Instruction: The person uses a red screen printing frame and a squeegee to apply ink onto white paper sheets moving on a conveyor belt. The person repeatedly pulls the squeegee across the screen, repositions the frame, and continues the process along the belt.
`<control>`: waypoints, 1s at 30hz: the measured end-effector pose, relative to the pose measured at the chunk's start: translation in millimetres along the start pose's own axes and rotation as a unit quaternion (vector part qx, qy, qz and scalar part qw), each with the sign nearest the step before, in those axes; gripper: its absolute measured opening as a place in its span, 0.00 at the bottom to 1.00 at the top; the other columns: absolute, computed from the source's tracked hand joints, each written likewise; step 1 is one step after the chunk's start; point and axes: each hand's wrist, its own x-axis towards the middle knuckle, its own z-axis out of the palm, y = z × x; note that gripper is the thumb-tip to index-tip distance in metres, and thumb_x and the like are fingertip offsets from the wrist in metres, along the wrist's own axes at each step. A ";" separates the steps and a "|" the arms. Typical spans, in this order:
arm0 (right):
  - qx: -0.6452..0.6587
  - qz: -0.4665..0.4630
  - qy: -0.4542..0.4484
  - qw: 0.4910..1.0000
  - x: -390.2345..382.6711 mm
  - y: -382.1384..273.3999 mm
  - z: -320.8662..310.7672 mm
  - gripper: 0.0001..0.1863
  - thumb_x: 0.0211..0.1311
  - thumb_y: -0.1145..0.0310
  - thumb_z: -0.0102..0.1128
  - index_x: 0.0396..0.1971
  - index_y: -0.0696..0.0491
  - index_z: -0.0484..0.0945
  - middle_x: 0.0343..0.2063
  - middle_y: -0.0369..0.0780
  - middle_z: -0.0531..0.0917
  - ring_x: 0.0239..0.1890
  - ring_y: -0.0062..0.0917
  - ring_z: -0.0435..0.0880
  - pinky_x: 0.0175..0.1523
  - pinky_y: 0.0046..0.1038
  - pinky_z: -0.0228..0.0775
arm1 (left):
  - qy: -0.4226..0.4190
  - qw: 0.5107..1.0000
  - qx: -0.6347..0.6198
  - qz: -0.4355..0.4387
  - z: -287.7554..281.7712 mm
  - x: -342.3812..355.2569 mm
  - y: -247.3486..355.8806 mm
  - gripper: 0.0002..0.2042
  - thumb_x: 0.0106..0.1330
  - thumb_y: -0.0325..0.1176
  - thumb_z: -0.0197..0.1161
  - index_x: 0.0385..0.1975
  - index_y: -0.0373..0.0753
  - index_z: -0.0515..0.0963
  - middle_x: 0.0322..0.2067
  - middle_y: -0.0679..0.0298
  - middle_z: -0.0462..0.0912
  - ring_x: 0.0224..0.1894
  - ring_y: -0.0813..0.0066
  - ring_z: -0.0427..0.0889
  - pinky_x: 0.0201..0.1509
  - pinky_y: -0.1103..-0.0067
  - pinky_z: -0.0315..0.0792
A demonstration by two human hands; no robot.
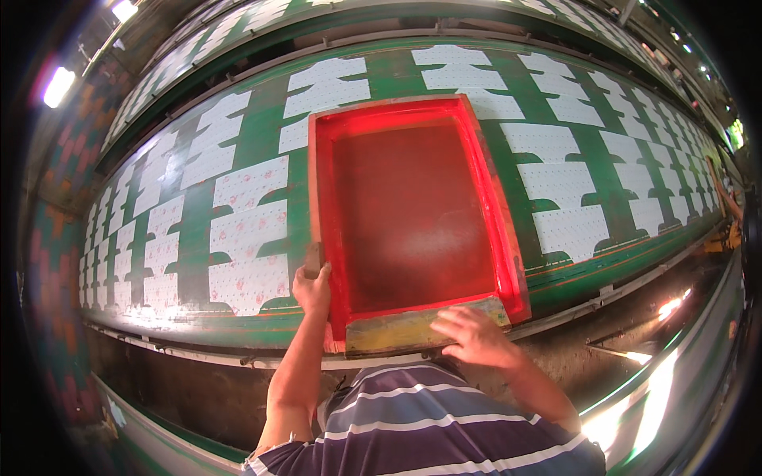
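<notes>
A screen-printing frame (315,190) with red-stained wooden sides lies on the long green table in front of me. Its dark red mesh (409,214) is smeared with ink and shines near the lower part. My left hand (312,290) is closed around a small brown block (314,255) at the frame's left side. Across the near end of the frame rests a squeegee board (389,330), stained yellow and grey. Over the board's right part is my right hand (474,337), its fingers stretched out; whether they touch the board I cannot tell.
White cut fabric pieces (251,246) lie in rows on the green table (194,238); those at left carry pink floral prints. More pieces (567,234) lie right of the frame, with small dots. A metal rail (214,357) runs along the table's near edge. Another table stands behind.
</notes>
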 end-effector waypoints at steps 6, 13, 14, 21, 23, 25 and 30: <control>-0.122 0.007 -0.003 0.992 3.9 -13.2 21.3 0.25 0.67 0.74 0.59 0.64 0.49 0.87 0.58 0.42 0.87 0.63 0.39 0.84 0.68 0.45 0.76 | -0.176 0.981 -0.073 -0.027 -22.6 28.5 -8.8 0.32 0.67 0.56 0.80 0.53 0.28 0.86 0.43 0.38 0.91 0.51 0.44 0.92 0.60 0.56 0.82; -0.165 0.005 0.017 0.986 51.8 -32.5 40.2 0.22 0.62 0.74 0.63 0.57 0.51 0.89 0.52 0.42 0.89 0.54 0.39 0.87 0.59 0.44 0.79 | -0.116 0.976 0.051 0.177 1.0 97.1 7.0 0.18 0.79 0.48 0.64 0.52 0.38 0.84 0.47 0.42 0.91 0.52 0.35 0.89 0.58 0.49 0.81; -0.206 0.022 -0.048 0.977 59.8 -34.5 42.7 0.22 0.62 0.73 0.64 0.57 0.50 0.89 0.51 0.42 0.90 0.52 0.40 0.88 0.57 0.44 0.81 | -0.098 0.975 0.065 0.187 6.6 102.5 7.9 0.18 0.80 0.48 0.62 0.50 0.38 0.84 0.47 0.43 0.91 0.52 0.36 0.88 0.58 0.49 0.81; -0.095 0.174 -0.144 0.970 93.8 -41.4 -11.8 0.21 0.66 0.77 0.65 0.56 0.48 0.91 0.49 0.44 0.93 0.53 0.47 0.92 0.59 0.50 0.85 | -0.078 0.979 0.056 0.182 22.1 97.5 12.3 0.17 0.85 0.44 0.51 0.49 0.39 0.85 0.50 0.49 0.91 0.57 0.40 0.86 0.63 0.53 0.79; -0.090 0.193 -0.170 0.962 101.2 -47.3 -19.4 0.22 0.65 0.77 0.64 0.57 0.47 0.91 0.50 0.46 0.93 0.55 0.48 0.92 0.61 0.51 0.84 | -0.067 0.977 0.063 0.191 19.8 96.6 13.7 0.17 0.85 0.43 0.51 0.48 0.40 0.85 0.50 0.50 0.91 0.58 0.42 0.85 0.64 0.54 0.79; -0.089 0.199 -0.186 0.958 105.9 -51.7 -19.4 0.24 0.63 0.77 0.62 0.57 0.44 0.91 0.48 0.48 0.94 0.54 0.49 0.92 0.61 0.52 0.84 | -0.065 0.976 0.065 0.197 19.4 94.4 15.6 0.17 0.84 0.42 0.51 0.49 0.40 0.86 0.51 0.52 0.91 0.59 0.44 0.85 0.65 0.55 0.78; -0.091 0.221 -0.227 0.944 107.6 -56.9 7.3 0.24 0.63 0.79 0.63 0.58 0.47 0.90 0.52 0.46 0.93 0.58 0.47 0.91 0.63 0.51 0.83 | -0.061 0.974 0.062 0.210 18.5 93.0 17.1 0.16 0.81 0.39 0.53 0.52 0.41 0.87 0.53 0.53 0.91 0.60 0.46 0.85 0.66 0.55 0.78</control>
